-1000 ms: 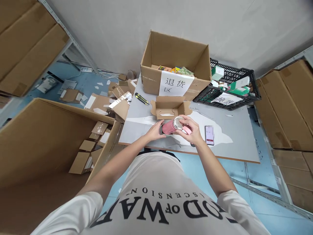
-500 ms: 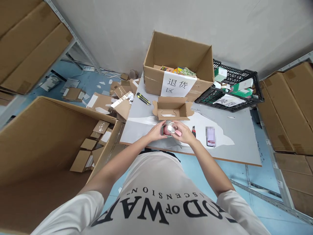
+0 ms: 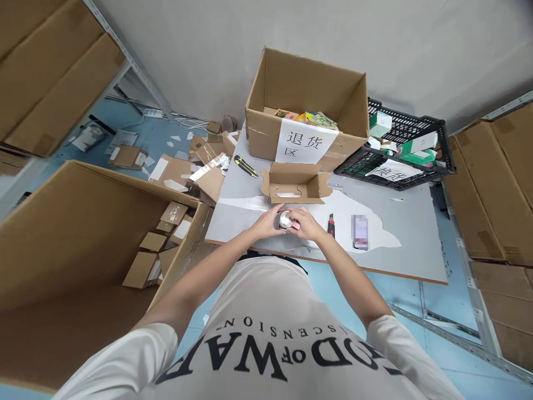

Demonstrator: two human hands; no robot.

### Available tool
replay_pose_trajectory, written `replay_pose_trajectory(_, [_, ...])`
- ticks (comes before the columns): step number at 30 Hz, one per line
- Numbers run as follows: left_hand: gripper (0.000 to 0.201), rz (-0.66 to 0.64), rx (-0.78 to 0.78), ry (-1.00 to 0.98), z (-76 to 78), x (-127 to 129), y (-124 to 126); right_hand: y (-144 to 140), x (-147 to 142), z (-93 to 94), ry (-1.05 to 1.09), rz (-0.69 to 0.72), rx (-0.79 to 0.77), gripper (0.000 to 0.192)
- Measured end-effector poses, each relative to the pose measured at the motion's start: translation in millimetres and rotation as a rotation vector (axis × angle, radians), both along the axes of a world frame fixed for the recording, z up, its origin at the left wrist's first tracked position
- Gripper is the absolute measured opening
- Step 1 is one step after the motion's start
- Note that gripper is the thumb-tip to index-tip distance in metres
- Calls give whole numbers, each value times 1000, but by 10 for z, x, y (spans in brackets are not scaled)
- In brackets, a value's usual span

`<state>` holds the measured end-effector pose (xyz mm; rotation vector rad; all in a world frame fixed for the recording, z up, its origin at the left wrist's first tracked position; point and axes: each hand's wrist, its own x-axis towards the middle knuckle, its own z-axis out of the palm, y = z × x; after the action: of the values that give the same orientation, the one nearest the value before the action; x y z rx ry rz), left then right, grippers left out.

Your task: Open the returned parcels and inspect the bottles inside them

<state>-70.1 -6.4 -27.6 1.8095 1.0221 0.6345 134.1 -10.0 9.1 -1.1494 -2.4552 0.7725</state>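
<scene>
Both hands close around one small cup with a silvery top (image 3: 285,220), held just above the near edge of the desk (image 3: 416,222): the left hand (image 3: 266,223) has its grip wrapped on the cup's left side, the right hand (image 3: 303,223) its grip on the right, with a pink piece (image 3: 295,226) at its fingers. Just beyond lies one open small carton (image 3: 295,183). To the right lie one red-handled cutter (image 3: 331,225) and one phone (image 3: 360,231). Farther back sit one yellow-black knife (image 3: 245,166), one big labelled box (image 3: 306,111) and one black crate (image 3: 400,147).
</scene>
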Motion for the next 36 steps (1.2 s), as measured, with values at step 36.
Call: replay_pose_trajectory(36, [93,-20,-34,-57,42,25,16,19,76,4,-212,-14,51,9])
